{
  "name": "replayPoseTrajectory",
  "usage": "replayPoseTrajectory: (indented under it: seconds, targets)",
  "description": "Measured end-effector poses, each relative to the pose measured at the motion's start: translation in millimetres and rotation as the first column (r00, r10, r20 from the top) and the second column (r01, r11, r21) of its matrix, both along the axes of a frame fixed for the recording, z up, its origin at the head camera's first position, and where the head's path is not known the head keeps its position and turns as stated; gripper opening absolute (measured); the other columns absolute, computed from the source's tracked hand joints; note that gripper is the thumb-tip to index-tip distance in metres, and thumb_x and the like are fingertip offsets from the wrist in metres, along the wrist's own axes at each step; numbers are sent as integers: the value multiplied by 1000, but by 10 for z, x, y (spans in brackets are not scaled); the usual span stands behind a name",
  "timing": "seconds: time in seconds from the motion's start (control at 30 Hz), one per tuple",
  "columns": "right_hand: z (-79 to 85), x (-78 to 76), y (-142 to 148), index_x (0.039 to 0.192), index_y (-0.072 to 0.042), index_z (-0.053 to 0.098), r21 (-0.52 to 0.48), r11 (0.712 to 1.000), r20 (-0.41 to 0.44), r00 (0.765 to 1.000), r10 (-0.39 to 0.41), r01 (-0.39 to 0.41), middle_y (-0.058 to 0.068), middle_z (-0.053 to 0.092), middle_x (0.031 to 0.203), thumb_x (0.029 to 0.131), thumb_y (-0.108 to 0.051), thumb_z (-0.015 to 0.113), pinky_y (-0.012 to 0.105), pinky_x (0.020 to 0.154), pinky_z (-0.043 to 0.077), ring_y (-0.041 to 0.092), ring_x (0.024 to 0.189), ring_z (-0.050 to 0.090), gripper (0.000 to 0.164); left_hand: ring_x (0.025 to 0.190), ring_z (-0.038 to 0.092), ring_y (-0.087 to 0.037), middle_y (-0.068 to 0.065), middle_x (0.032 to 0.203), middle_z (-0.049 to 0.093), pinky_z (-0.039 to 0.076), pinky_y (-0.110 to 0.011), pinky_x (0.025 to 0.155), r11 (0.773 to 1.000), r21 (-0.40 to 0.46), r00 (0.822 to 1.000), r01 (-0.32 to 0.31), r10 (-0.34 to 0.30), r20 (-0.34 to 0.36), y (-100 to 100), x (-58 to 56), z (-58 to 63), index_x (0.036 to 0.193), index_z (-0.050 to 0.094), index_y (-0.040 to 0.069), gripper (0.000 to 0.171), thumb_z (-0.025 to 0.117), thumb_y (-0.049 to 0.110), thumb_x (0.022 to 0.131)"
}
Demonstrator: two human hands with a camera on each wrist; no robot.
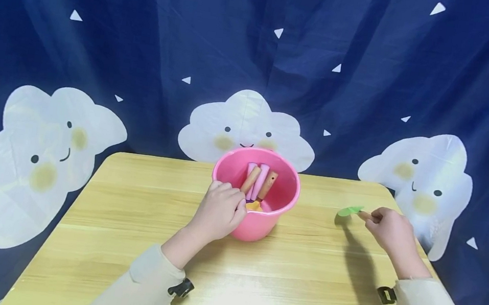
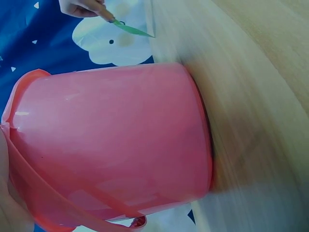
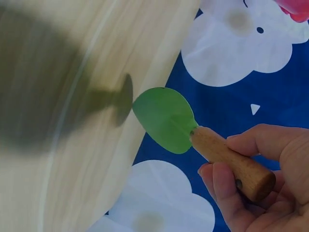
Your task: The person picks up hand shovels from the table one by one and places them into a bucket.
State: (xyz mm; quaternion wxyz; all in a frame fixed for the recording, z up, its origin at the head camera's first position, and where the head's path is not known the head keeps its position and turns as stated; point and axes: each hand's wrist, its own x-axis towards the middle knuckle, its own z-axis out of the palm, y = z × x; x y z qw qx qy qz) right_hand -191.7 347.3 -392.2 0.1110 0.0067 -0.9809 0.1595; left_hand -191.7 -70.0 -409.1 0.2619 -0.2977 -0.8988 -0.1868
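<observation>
A pink plastic bucket (image 1: 258,226) stands on the wooden table, seen side-on in the left wrist view. My left hand (image 1: 220,210) grips its near left rim, fingers curled over the edge. Inside lean several tools with wooden handles (image 1: 268,185) and pink handles (image 1: 261,181); their lower ends are mostly hidden, though a yellow part shows. To the right, my right hand (image 1: 392,233) pinches the wooden handle (image 3: 231,162) of a small hand trowel between thumb and fingers. The trowel's green leaf-shaped blade (image 3: 166,121) points left, its tip close over the tabletop.
The light wood table (image 1: 131,240) has rounded far corners and ends just behind the bucket. A dark blue curtain (image 1: 165,49) with white smiling clouds hangs beyond it. The bucket's pink carrying handle (image 2: 53,195) hangs down its side.
</observation>
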Motion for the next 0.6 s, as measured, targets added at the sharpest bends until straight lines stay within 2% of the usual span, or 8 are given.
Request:
replayPoseTrajectory:
  seconds: [0.27, 0.4, 0.6]
  targets:
    - [62, -18, -83, 88, 2, 73, 1, 1000, -14, 999, 30, -30, 10, 70, 75, 83, -11, 63, 46, 61, 46, 25, 60, 56, 17, 64, 40, -12, 9, 60, 43, 36, -36, 75, 1000, 10, 1000, 3, -2, -10, -1, -16, -18, 67, 49, 19, 28, 45, 24, 94]
    - [110, -42, -128, 91, 3, 73, 7, 999, 8, 999, 48, -48, 12, 71, 78, 85, -11, 63, 43, 60, 45, 23, 60, 55, 19, 64, 39, -12, 9, 61, 43, 35, -35, 75, 1000, 9, 1000, 1, 0, -3, -1, -23, -26, 67, 49, 20, 27, 47, 23, 94]
    - [178, -94, -203, 84, -3, 75, 9, 998, 5, 998, 62, -62, 9, 70, 75, 86, -12, 63, 37, 56, 41, 20, 58, 50, 15, 65, 40, -13, 8, 61, 43, 34, -35, 76, 1000, 3, 1000, -6, 6, 11, 0, -18, -35, 68, 49, 19, 27, 46, 25, 94]
